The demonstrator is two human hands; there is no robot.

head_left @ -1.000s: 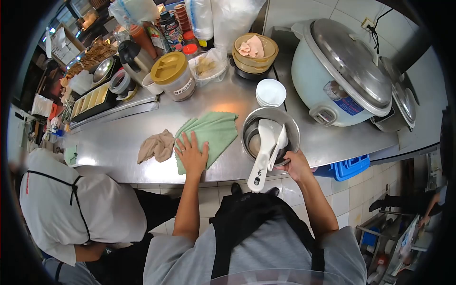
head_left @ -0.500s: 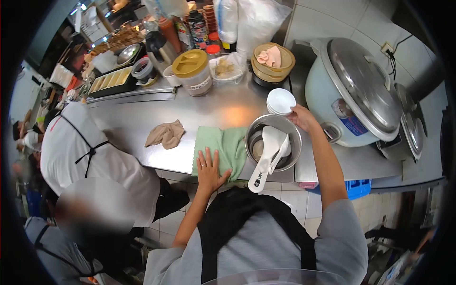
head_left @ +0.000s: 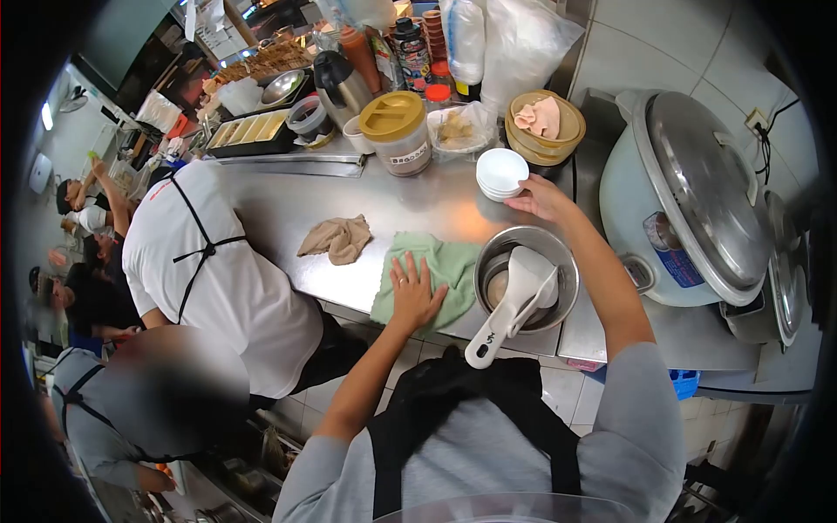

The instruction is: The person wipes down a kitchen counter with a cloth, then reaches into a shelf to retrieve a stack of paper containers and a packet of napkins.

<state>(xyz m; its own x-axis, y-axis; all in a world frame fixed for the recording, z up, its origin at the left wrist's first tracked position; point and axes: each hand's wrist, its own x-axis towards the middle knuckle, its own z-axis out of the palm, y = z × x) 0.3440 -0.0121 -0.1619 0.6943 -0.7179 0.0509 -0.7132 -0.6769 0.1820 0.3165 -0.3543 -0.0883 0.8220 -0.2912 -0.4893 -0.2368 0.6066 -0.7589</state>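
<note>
My left hand lies flat on a green cloth near the counter's front edge, fingers spread. With my right hand I grip the side of a small stack of white bowls, just beyond a metal pot. White rice paddles rest in the pot, a handle sticking out over its near rim. A crumpled brown cloth sits left of the green one.
A large rice cooker stands at right. Along the back are a yellow-lidded tub, a bagged container and stacked tan bowls topped by a pink cloth. A person in a white shirt bends close by on the left.
The bowl stack in my right hand has shifted left and away from the pot. My left hand has slid farther up the green cloth. The whole view has turned somewhat.
</note>
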